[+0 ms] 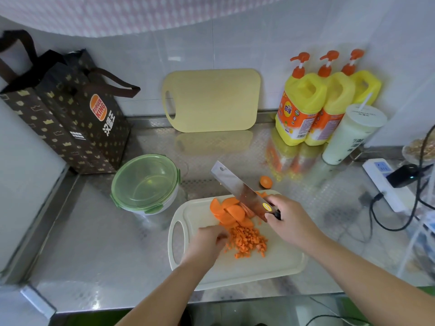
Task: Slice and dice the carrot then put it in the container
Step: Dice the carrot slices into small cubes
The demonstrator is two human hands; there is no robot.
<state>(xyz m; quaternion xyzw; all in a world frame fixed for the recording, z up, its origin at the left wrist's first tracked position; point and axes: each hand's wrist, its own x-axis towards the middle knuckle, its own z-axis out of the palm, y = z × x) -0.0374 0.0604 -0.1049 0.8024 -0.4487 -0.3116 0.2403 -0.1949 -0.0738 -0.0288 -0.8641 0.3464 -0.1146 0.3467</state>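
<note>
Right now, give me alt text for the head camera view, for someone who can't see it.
A person's right hand holds a steel cleaver down on orange carrot slices on a cream plastic cutting board, while the left hand rests against a pile of diced carrot. A round green-lidded container sits left of the board.

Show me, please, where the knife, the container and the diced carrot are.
knife (240, 187), head view, middle of the blade.
container (146, 182), head view, centre of its green lid.
diced carrot (247, 241), head view, middle of the pile.
</note>
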